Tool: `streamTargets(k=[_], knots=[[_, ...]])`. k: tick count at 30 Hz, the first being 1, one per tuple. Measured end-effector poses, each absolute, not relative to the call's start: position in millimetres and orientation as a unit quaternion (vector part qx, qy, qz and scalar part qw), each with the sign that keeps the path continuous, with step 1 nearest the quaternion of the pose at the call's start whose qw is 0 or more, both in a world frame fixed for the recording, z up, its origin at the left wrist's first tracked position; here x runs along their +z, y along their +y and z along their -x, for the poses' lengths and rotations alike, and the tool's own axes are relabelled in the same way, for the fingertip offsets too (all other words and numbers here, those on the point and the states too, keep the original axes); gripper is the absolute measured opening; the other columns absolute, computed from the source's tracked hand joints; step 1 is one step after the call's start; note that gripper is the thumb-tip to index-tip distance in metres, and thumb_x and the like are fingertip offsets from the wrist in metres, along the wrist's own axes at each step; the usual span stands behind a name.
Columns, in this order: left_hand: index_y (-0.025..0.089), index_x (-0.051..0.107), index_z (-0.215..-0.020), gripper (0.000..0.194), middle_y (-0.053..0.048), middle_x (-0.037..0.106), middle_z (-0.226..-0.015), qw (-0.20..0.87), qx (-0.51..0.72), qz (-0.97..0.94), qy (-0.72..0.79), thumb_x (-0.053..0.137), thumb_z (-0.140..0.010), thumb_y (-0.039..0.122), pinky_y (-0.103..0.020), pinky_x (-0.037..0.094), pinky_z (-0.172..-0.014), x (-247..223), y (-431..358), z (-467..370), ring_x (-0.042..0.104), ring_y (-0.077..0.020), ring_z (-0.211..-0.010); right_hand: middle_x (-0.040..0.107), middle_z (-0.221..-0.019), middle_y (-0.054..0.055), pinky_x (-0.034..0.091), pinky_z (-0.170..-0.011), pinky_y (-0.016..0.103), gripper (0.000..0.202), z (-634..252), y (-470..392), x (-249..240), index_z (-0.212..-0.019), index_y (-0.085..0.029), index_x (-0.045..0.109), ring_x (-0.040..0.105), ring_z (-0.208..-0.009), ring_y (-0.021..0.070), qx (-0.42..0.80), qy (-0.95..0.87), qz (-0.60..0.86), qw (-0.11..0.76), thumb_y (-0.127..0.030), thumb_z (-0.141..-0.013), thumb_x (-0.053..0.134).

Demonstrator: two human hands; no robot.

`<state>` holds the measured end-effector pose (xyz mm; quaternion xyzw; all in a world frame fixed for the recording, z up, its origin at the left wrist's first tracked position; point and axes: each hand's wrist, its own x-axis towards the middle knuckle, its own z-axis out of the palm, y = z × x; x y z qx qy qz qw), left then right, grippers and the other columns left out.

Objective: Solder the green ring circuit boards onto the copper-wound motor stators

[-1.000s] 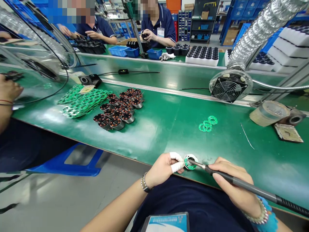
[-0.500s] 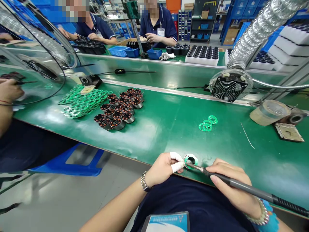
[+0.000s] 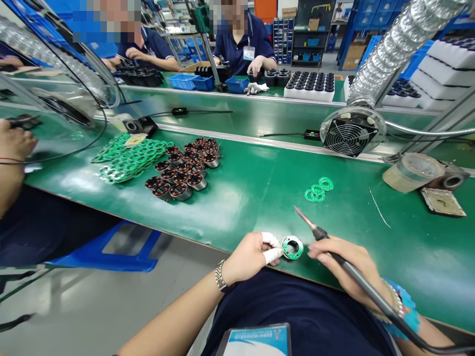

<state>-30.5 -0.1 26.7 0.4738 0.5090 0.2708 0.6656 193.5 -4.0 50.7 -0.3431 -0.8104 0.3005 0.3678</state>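
Note:
My left hand [image 3: 252, 254], with white covers on thumb and forefinger, pinches the left edge of a ring-shaped green circuit board [image 3: 299, 248], which seems to sit on a round metal part. In my right hand [image 3: 352, 259] is a soldering iron [image 3: 319, 232], its bare tip raised up and left, apart from the board. Loose green rings [image 3: 318, 193] lie farther back on the bench. To the left stand several copper-wound motor stators [image 3: 180, 190] in rows, beside a pile of green ring-board panels [image 3: 129, 158].
At the right are a small fan [image 3: 347, 136] under a foil duct [image 3: 393, 54], a cloudy plastic tub [image 3: 411, 172], an iron holder with a sponge tray [image 3: 443, 201] and a strand of solder wire [image 3: 379, 207]. A co-worker's hand [image 3: 15, 143] works at the far left; people sit opposite.
My right hand has lifted the soldering iron's tip off the ring board and swung it up, away from me. My left hand keeps its pinch. A person opposite has reached toward black parts.

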Motion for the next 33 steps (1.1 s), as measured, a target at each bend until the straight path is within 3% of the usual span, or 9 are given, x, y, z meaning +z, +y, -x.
streamTargets(k=[4,8,12,16,19,25,33], knots=[[0.013,0.059,-0.067,0.020,0.000,0.060,-0.061,0.665,0.273,-0.479,0.505,0.069,-0.066,0.030,-0.024,0.048,-0.058,25,-1,30,0.059,-0.0124,-0.057,0.059,-0.112,0.010,0.046,-0.092,0.034,0.031,-180,15,43,-0.115,-0.018,0.049,0.054,-0.109,0.0190,0.335,-0.863,0.258,0.277,-0.013,-0.085,0.052],[0.014,0.062,-0.079,0.018,-0.004,0.064,-0.071,0.642,0.293,-0.518,0.484,0.064,-0.072,0.030,-0.028,0.050,-0.065,21,-4,37,0.062,-0.0152,-0.064,0.060,-0.108,0.008,0.049,-0.086,0.031,0.031,-175,20,37,-0.116,-0.020,0.048,0.058,-0.099,0.0166,0.349,-0.864,0.260,0.253,-0.015,-0.085,0.053],[0.020,0.066,-0.093,0.018,-0.008,0.067,-0.089,0.453,0.295,-0.716,0.442,0.054,-0.080,0.022,-0.030,0.046,-0.076,13,-8,49,0.062,-0.0182,-0.081,0.061,-0.103,0.007,0.050,-0.081,0.029,0.032,-176,16,33,-0.115,-0.020,0.049,0.060,-0.091,0.0158,0.339,-0.851,0.291,0.275,-0.017,-0.084,0.056],[0.024,0.068,-0.092,0.019,-0.007,0.066,-0.084,0.343,0.252,-0.818,0.387,0.054,-0.080,0.020,-0.027,0.043,-0.071,9,-9,49,0.061,-0.0167,-0.075,0.061,-0.102,0.007,0.050,-0.079,0.029,0.033,-174,7,28,-0.115,-0.021,0.048,0.061,-0.089,0.0166,0.342,-0.831,0.330,0.291,-0.018,-0.083,0.056],[0.021,0.069,-0.082,0.011,-0.006,0.063,-0.080,0.388,0.276,-0.786,0.394,0.059,-0.078,0.024,-0.025,0.043,-0.068,13,-9,40,0.058,-0.0151,-0.072,0.060,-0.101,0.007,0.051,-0.078,0.030,0.036,-172,-4,21,-0.115,-0.021,0.048,0.061,-0.088,0.0177,0.327,-0.806,0.382,0.313,-0.019,-0.081,0.059],[0.015,0.056,-0.068,0.013,0.003,0.049,-0.059,0.664,0.288,-0.505,0.469,0.062,-0.070,0.026,-0.022,0.039,-0.050,27,-10,21,0.046,-0.0082,-0.049,0.057,-0.106,0.011,0.049,-0.081,0.037,0.036,-164,-21,22,-0.116,-0.020,0.046,0.056,-0.097,0.0223,0.257,-0.800,0.403,0.362,-0.015,-0.081,0.056],[0.014,0.051,-0.066,0.015,0.004,0.045,-0.058,0.682,0.291,-0.492,0.456,0.063,-0.067,0.024,-0.021,0.035,-0.050,27,-9,19,0.041,-0.0076,-0.051,0.057,-0.092,0.007,0.049,-0.072,0.030,0.023,-152,-7,38,-0.101,-0.019,0.054,0.054,-0.087,0.0183,0.267,-0.816,0.327,0.394,-0.006,-0.084,0.046]])
